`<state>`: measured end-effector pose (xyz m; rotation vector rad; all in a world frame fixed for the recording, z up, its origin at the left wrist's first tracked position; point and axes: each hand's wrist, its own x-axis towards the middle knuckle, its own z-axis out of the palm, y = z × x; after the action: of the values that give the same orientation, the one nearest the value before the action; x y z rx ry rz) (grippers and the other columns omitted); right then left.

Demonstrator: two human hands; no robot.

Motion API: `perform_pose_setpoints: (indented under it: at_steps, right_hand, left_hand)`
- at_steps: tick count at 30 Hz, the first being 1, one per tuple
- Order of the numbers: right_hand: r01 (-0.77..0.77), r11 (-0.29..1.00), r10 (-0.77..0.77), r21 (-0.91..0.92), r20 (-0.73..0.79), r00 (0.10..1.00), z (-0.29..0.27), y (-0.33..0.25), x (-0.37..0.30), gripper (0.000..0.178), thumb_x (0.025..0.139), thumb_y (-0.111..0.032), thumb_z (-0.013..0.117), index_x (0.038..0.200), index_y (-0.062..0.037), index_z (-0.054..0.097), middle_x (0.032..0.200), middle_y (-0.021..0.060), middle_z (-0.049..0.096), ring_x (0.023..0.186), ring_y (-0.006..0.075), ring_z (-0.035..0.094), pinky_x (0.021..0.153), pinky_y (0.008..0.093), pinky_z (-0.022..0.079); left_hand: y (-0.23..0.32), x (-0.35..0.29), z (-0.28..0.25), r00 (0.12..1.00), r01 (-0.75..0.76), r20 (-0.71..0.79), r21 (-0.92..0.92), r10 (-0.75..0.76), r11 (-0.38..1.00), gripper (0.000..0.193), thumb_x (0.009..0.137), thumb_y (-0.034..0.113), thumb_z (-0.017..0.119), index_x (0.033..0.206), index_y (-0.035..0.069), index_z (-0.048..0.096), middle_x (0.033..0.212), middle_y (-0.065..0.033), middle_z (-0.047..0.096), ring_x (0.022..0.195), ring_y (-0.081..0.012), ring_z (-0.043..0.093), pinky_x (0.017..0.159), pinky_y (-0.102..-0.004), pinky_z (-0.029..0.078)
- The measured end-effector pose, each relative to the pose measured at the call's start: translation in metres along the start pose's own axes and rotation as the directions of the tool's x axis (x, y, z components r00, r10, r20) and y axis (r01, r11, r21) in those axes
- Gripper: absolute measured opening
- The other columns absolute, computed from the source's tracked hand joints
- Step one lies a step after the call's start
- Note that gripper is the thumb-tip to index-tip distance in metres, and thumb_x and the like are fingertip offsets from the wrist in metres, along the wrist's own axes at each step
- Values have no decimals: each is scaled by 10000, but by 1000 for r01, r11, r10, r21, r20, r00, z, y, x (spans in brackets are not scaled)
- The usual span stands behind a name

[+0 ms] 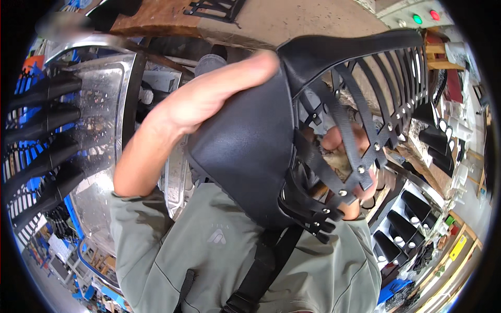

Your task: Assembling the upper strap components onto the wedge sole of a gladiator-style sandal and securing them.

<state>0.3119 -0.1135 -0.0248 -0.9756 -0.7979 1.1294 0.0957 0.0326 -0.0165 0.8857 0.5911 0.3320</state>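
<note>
A black leather shoe upper [245, 141] is held up in front of my chest. It has a broad smooth panel on the left and a cage of riveted straps [360, 125] on the right. My left hand [219, 91] is closed over the panel's upper left edge, thumb stretched along the front and fingers hidden behind. Through the gaps between the straps my right hand [347, 143] shows in part, its fingers bent at the straps. Much of that hand is covered by the leather.
Several similar black pieces [52, 120] hang over a metal-topped stand [99, 104] at left. Beyond the upper is a worn workbench [292, 18] with a flat strappy cutout [215, 8]. A machine panel [412, 13] has green and red buttons. Black cone-shaped parts [402, 224] stand at right.
</note>
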Motion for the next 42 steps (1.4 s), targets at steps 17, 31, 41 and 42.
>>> perform_pose_setpoints:
  at_steps: [17, 31, 41, 42]
  right_hand:
    - [-166, 983, 99, 82, 525, 845, 3, -17, 10, 438, 700, -416, 703, 760, 14, 650, 861, 186, 664, 773, 276, 660, 721, 348, 523]
    - [-118, 985, -14, 128, 733, 680, 14, -7, 15, 201, 785, -196, 651, 782, 3, 621, 820, 157, 657, 710, 261, 654, 613, 352, 540]
    - [-13, 999, -17, 34, 744, 667, 13, -4, -8, 180, 718, -86, 683, 868, 7, 650, 827, 146, 676, 685, 214, 672, 603, 311, 540]
    - [22, 1000, -28, 19, 808, 588, 13, 1, -2, 169, 714, -86, 679, 859, -1, 658, 810, 147, 688, 667, 229, 681, 610, 314, 552]
  left_hand:
    - [-26, -49, 63, 923, -233, -351, -188, 157, 954, 335, 834, 162, 658, 1110, 10, 545, 804, 23, 542, 753, -56, 485, 684, -222, 395]
    - [-36, -58, 57, 912, -174, -403, -224, 71, 959, 461, 855, 203, 588, 1249, -4, 468, 1091, -97, 592, 966, -166, 567, 840, -289, 446]
    - [-72, -59, 46, 824, -248, -567, -352, 5, 903, 590, 865, 388, 483, 1185, -107, 512, 1079, -228, 619, 951, -272, 623, 843, -356, 505]
    - [-73, -61, 43, 807, -268, -591, -341, 17, 901, 590, 865, 388, 483, 1185, -107, 512, 1079, -228, 619, 951, -272, 623, 843, -356, 505]
